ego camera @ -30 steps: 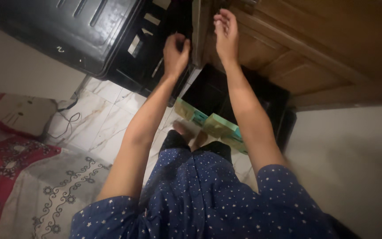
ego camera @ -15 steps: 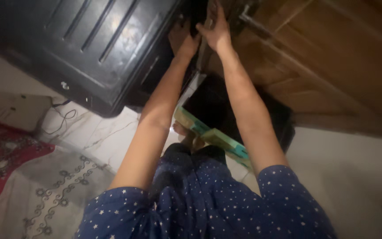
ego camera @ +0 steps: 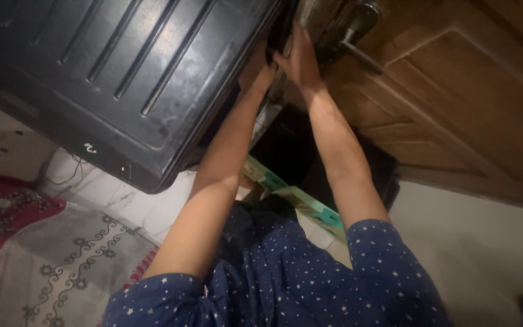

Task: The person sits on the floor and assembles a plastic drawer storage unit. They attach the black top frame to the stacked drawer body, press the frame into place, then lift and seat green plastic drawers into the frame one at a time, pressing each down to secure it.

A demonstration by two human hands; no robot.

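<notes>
A big black ribbed hard-shell suitcase (ego camera: 122,79) fills the upper left of the head view, tilted above the floor. Both my arms reach up to its right edge, next to a wooden door. My left hand (ego camera: 260,69) is curled around that edge, its fingers partly hidden behind the shell. Just right of it, my right hand (ego camera: 301,57) presses its fingers on the same dark edge. The two hands touch each other. I wear dark blue sleeves with small white stars.
A brown panelled wooden door (ego camera: 455,103) with a metal lever handle (ego camera: 358,27) stands on the right. Below my arms lie a black case (ego camera: 358,169) and a flat green patterned box (ego camera: 310,209). A grey patterned rug (ego camera: 62,266) and a red mat (ego camera: 1,212) cover the floor at left.
The suitcase has swung much closer and now covers the upper left. My hands have come together and moved up along its edge toward the door handle.
</notes>
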